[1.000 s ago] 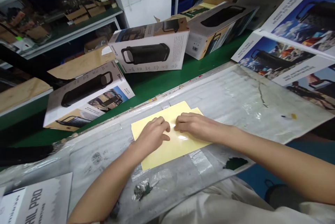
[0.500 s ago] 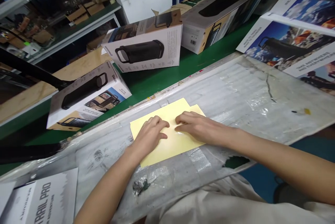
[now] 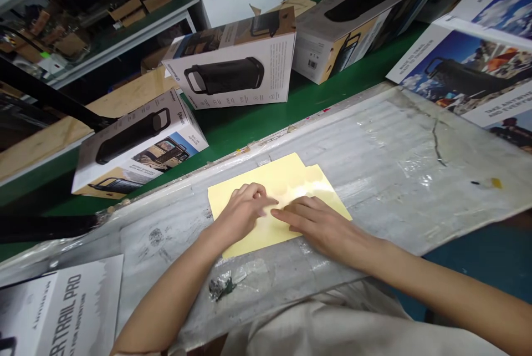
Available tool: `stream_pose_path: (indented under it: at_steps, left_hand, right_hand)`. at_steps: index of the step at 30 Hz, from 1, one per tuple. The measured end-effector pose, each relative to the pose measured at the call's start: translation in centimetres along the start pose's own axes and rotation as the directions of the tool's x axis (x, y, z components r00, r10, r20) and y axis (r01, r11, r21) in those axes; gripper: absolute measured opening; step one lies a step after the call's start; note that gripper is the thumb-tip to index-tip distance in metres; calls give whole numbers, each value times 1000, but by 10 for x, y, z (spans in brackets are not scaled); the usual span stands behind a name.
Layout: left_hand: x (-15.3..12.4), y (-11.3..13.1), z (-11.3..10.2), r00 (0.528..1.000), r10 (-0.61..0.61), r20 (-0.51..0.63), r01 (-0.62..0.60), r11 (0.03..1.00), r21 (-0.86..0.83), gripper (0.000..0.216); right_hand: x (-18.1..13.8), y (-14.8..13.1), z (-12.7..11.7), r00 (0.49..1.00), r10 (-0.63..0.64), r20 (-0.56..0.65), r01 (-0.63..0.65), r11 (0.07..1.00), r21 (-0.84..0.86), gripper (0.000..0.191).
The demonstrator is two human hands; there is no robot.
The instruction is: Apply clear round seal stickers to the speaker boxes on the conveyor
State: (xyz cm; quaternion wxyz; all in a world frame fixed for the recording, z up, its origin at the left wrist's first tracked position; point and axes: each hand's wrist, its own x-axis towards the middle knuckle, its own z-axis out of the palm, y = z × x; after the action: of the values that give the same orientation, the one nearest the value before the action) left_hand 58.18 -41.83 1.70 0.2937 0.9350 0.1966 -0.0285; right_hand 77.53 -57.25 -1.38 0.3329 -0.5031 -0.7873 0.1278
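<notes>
Pale yellow sheets [image 3: 249, 239], at least two overlapping, lie on the worn, plastic-covered bench top [image 3: 366, 140] in front of me. Over their left half rests my left hand [image 3: 241, 212]. Its fingers are partly curled, and the thumb and index finger are smeared by motion, so any grip is unclear. My right hand [image 3: 320, 223] lies flat across the right half, fingers stretched toward the left hand and apparently holding nothing. The fingertips of both hands nearly meet near the middle of the sheets. Glare brightens the yellow surface above my right hand.
Printed speaker boxes stand on the green surface beyond the bench: a left one [image 3: 137, 151], a middle one [image 3: 228, 73] and a right one [image 3: 320, 45]. A large picture carton [image 3: 465, 73] is at right, a grey-white carton [image 3: 78, 306] at lower left. A black bar [image 3: 45, 90] crosses the left side.
My right hand has gone from bent fingers to lying flatter and lower on the sheets, uncovering more of their right side. My left fingertips have shifted slightly right. The view has moved a little.
</notes>
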Motion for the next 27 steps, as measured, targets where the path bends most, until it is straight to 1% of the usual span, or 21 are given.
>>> stream_pose_path:
  at_steps: [3, 6, 8, 10, 12, 14, 18, 21, 23, 25, 27]
  left_hand:
    - [0, -1, -1, 1000, -16, -15, 16, 999, -30, 35]
    - [0, -3, 1, 1000, -11, -24, 11, 1000, -23, 25]
    - [-1, -4, 3, 1000, -8, -27, 7, 1000, -13, 26]
    - [-1, -6, 7, 1000, -3, -23, 3, 1000, -3, 27]
    - [-2, -9, 11, 1000, 0, -18, 0, 1000, 8, 25]
    - [-2, -13, 16, 1000, 12, -27, -11, 1000, 25, 22]
    - [-4, -17, 20, 997, 55, -60, -52, 998, 47, 30]
    - [-5, -16, 18, 996, 60, -66, -58, 998, 39, 29]
    - [-6, -15, 18, 996, 58, -62, -56, 998, 36, 28]
    - [-5, -16, 20, 996, 62, -57, -60, 997, 39, 28]
    - [-4, -19, 24, 996, 68, -62, -65, 997, 51, 28]
  right_hand:
    - [-1, 1, 6, 1000, 10, 9, -9, 994, -105, 75]
    - [-2, 1, 6, 1000, 15, 12, -14, 994, -111, 72]
    - [-4, 1, 8, 1000, 22, 15, -21, 995, -97, 68]
    - [-9, 2, 13, 999, 43, -14, -44, 994, -102, 63]
    - [-17, 6, 21, 995, 81, -49, -87, 987, -132, 59]
    - [-25, 14, 30, 992, 103, -70, -113, 981, -159, 57]
    - [-32, 32, 43, 992, 99, -77, -108, 985, -134, 50]
    - [-29, 36, 43, 990, 119, -71, -126, 988, -90, 45]
    - [-29, 35, 40, 989, 118, -94, -127, 988, -88, 43]
    - [-32, 33, 37, 988, 101, -118, -116, 985, -131, 43]
    - [-41, 32, 36, 992, 57, -115, -78, 979, -190, 48]
